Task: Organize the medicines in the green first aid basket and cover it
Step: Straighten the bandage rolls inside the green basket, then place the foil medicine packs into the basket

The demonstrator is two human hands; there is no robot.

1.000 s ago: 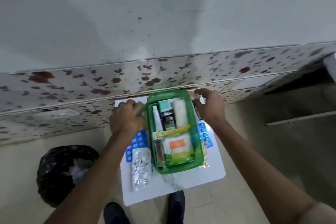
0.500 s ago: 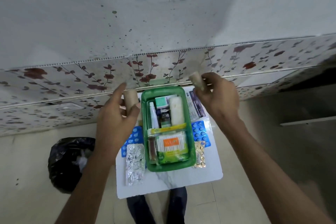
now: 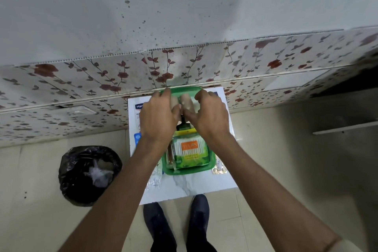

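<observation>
Green basket [image 3: 189, 171], packed, 2 tan rolls [image 3: 187, 104] in hands [image 3: 158, 117]

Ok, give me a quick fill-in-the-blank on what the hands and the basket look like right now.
1. Each hand, left hand and right hand, holds a beige ____ above the far end of the basket.
2. The basket's colour is ____.
3. The cotton swab pack with the orange label lies ____ the basket.
4. The black bin stands on the floor to the person's ____.

Missing words: roll; green; inside; left
</observation>
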